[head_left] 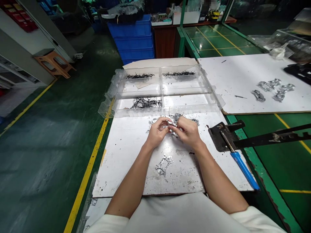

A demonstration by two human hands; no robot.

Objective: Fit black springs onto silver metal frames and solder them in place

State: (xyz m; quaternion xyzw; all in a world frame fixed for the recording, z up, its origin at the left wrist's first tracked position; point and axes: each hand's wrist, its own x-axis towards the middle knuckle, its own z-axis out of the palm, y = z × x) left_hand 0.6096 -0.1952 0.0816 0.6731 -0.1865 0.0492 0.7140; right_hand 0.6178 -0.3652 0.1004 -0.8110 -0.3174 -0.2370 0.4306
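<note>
My left hand (157, 132) and my right hand (187, 130) meet over the white board, fingers closed on one small silver metal part (173, 123). Much of that part is hidden by my fingers. Just behind my hands lie more silver metal parts (195, 121), partly covered by them. Nearer to me, a single silver metal frame (164, 164) with an open middle rests flat on the board. Small dark specks are scattered around it.
Beyond my hands stands a clear plastic divided tray (167, 111) with black wiry bits (145, 103) in several compartments. At right, a blue-handled tool (244, 170) lies by a black metal bracket (220, 136). More silver parts (279, 95) sit on the right-hand board (211, 74).
</note>
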